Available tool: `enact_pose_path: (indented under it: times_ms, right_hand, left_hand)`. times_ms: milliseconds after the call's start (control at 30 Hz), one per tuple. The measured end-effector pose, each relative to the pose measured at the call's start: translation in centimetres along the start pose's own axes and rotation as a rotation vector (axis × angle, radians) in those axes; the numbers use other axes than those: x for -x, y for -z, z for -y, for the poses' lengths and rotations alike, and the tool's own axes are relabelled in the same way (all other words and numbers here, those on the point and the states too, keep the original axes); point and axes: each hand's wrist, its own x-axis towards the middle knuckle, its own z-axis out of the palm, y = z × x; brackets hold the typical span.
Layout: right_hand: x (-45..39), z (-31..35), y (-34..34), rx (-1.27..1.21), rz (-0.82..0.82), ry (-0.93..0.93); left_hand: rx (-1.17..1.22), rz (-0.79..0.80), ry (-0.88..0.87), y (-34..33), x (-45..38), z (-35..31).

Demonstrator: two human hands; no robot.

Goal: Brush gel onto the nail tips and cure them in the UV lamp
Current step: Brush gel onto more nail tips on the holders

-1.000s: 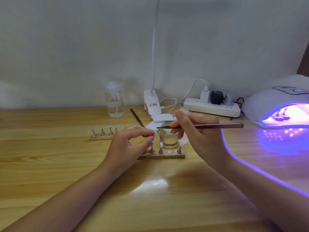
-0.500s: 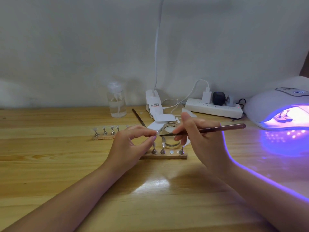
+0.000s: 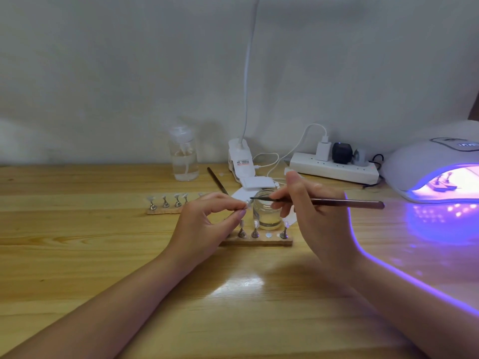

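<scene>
My left hand (image 3: 207,224) pinches a small nail tip on its metal stand (image 3: 248,203) between thumb and forefinger, above the near wooden holder strip (image 3: 272,241). My right hand (image 3: 311,211) grips a thin brown gel brush (image 3: 337,202), held level, with its dark bristle end touching the pinched tip. A small clear glass jar (image 3: 267,213) stands just behind the brush tip. Three more tips on stands rise from the near strip. At the far right the white UV lamp (image 3: 425,161) glows purple, with nail stands (image 3: 443,183) inside.
A second wooden strip (image 3: 166,209) with several nail stands lies to the left. Behind are a clear pump bottle (image 3: 183,158), a spare brush (image 3: 217,180), a white clip lamp base (image 3: 239,161), white paper (image 3: 241,194) and a power strip (image 3: 334,171) with plugs and cables.
The brush has levelled out and its tip has moved left, from over the jar onto the nail tip held in my left hand. My left hand stays in place.
</scene>
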Motion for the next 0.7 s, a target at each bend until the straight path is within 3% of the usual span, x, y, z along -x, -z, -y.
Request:
enact_pose_path:
  times_ms: [700]
  right_hand:
    - [0.43, -0.12, 0.08, -0.011, 0.022, -0.019]
  left_hand:
    - [-0.008, -0.011, -0.007, -0.04, 0.01, 0.33]
